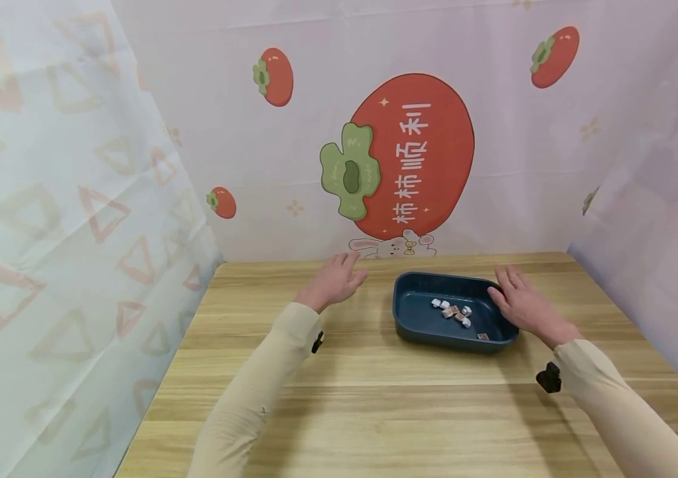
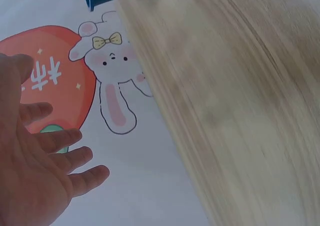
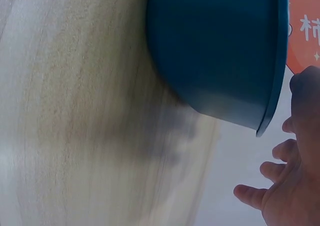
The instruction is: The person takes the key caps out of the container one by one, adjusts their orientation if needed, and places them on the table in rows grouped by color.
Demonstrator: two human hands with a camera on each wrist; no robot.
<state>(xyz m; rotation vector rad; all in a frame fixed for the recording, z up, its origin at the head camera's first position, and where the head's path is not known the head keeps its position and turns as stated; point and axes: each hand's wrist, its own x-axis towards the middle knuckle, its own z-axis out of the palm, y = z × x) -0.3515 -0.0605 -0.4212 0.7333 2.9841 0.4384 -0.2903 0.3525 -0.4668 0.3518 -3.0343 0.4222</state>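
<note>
A dark blue rectangular tray [image 1: 455, 342] with rounded corners sits on the wooden table, right of centre. Several small cubes [image 1: 456, 313], white or brown with markings, lie inside it, mostly clustered in the middle, one near the front right corner. My right hand [image 1: 527, 307] is at the tray's right end, fingers extended, thumb over the rim. In the right wrist view the tray's outer wall [image 3: 215, 51] stands beside that hand [image 3: 292, 171]. My left hand [image 1: 332, 280] hovers left of the tray, apart from it, its fingers [image 2: 75, 161] spread and holding nothing.
The pale wood table [image 1: 363, 411] runs back to a cloth wall [image 1: 512, 139] printed with persimmons, writing and a rabbit. Another patterned cloth [image 1: 58, 219] borders the left side, and a white one [image 1: 661, 219] the right. A black wrist device [image 1: 549, 378] sits at the right cuff.
</note>
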